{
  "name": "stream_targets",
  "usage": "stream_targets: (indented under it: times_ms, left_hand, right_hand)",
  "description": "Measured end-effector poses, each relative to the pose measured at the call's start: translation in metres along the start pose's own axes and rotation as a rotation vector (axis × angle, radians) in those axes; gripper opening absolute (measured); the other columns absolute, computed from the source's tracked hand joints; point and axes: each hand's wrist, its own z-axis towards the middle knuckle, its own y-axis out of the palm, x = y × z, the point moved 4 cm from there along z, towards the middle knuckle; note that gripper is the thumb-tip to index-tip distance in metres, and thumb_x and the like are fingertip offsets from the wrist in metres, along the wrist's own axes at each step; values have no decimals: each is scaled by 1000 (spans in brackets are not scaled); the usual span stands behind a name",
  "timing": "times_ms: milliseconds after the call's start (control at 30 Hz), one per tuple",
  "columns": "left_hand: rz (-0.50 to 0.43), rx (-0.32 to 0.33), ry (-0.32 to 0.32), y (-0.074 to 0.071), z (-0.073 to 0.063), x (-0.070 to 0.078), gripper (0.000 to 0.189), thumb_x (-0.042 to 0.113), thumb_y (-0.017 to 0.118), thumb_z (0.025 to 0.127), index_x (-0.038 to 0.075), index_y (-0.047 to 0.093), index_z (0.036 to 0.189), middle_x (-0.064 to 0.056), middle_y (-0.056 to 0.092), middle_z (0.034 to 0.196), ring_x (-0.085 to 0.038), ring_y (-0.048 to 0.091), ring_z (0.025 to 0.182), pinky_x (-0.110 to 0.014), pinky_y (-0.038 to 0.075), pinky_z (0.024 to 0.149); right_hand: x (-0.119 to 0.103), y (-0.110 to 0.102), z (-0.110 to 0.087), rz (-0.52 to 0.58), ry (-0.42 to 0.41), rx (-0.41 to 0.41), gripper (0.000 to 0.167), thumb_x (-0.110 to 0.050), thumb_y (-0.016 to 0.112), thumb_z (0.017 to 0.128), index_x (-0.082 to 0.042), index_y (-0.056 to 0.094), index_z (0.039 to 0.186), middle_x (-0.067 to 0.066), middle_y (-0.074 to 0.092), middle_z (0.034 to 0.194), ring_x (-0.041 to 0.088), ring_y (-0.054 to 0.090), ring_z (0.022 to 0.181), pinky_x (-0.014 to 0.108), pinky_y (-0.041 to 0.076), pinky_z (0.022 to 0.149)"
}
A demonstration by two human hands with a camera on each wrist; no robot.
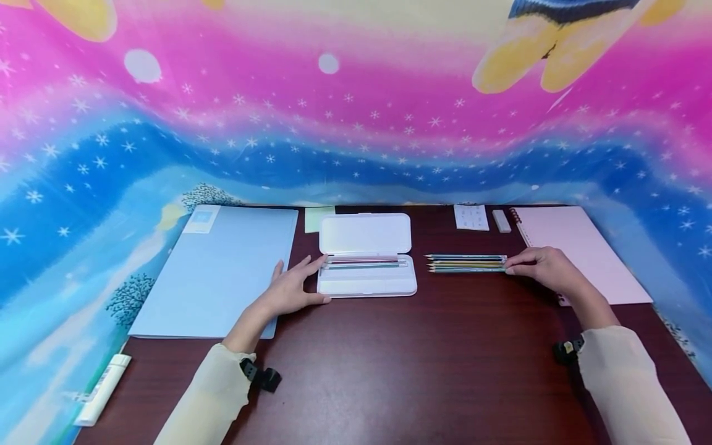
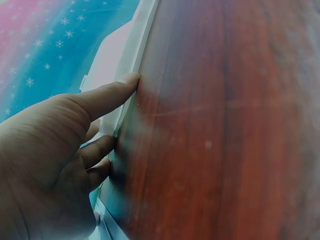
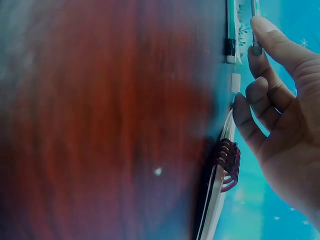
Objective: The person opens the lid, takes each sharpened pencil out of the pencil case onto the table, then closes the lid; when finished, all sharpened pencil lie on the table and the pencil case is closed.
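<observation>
I'd judge the step in hand as picking a pencil [image 3: 256, 7] from the row [image 1: 466, 264] right of the open case [image 1: 356, 288], whose back compartment holds other pencils [image 1: 364, 266]. My right hand [image 1: 544, 269] pinches its end between thumb and forefinger – remaining fingers loosely bent – with the forearm angled inward. The next move likely calls for a level carry leftward, without nudging the row. My left hand [image 1: 289, 289] has fingers spread, thumb touching the case's near-left corner – seemingly to steady it.
</observation>
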Motion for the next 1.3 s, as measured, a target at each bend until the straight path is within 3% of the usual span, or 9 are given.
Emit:
stream_targets:
  times_ms: [433,633,867,1067,1200,1300]
  left_hand:
    - [2,-2,0,0,1,0,95,47,79,85,23,28,162,-15,37,163,-32,29,155,-67,-4,123]
    - [-7,8,1,-1,-1,-1,95,45,80,84,22,29,162,-15,38,162,-33,29,155,-68,-4,122]
    - [-6,7,-4,0,-1,-2,95,45,80,85,23,29,162,-14,39,162,-32,29,155,-68,-3,122]
    - [-2,8,-3,2,-3,-2,94,45,80,85,23,30,161,-14,42,161,-33,29,155,-68,-3,122]
    - [-3,10,-2,2,-1,-2,94,46,80,84,23,30,161,-15,41,161,-33,29,155,-68,-4,122]
    - [8,8,-5,0,1,-2,95,46,79,85,23,30,162,-15,40,161,-33,28,155,-68,-4,122]
  right_hand:
    - [-2,3,6,-51,-43,-6,8,-27,75,93,-23,81,97,7,76,108,23,64,100,39,50,88]
    - [-4,7,11,-100,-68,-35,3,-21,75,92,-20,77,95,5,73,99,22,59,91,39,47,82]
    - [-13,8,14,-136,-89,-12,7,-20,77,91,-17,76,97,2,65,89,20,54,83,36,45,75]
    - [-47,21,13,-114,-225,32,17,-24,73,95,-19,77,110,2,72,101,19,61,90,39,51,78]
    - [-83,33,23,-115,-327,45,18,-21,73,95,-19,77,112,3,75,111,22,67,100,46,53,85]
    - [-114,48,34,-118,-387,51,18,-20,75,93,-21,78,110,2,76,110,22,68,99,45,54,86]
